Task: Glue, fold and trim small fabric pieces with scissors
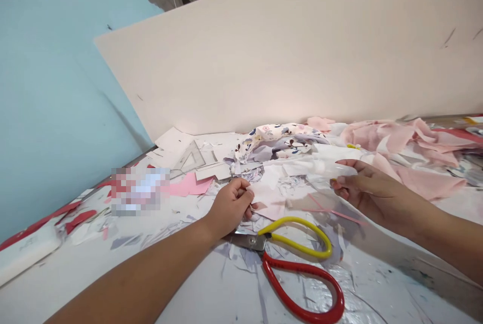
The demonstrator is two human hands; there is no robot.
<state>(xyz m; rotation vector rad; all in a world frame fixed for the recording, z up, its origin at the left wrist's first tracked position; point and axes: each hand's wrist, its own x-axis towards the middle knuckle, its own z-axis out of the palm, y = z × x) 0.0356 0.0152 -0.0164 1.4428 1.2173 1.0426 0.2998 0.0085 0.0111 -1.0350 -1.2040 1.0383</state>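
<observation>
My left hand (pixel 232 206) is closed in a pinch on the edge of a pale pink cloth piece (pixel 269 198), which lies to its right. My right hand (pixel 372 193) is raised on the right, thumb and fingers closed around a whitish, translucent object (pixel 345 169); its exact kind is unclear against the white scraps behind. Just below my left hand lie large scissors (pixel 260 241) with one yellow handle and one red handle. Their blades are partly hidden under my left wrist.
A heap of floral fabric (pixel 283 138) sits behind the hands, with pink cloth scraps (pixel 392 135) to the right. A clear set square (pixel 188 155) and card pieces lie back left. A pale panel (pixel 287 57) stands behind the worktable (pixel 204 284), beside a blue wall (pixel 56 87).
</observation>
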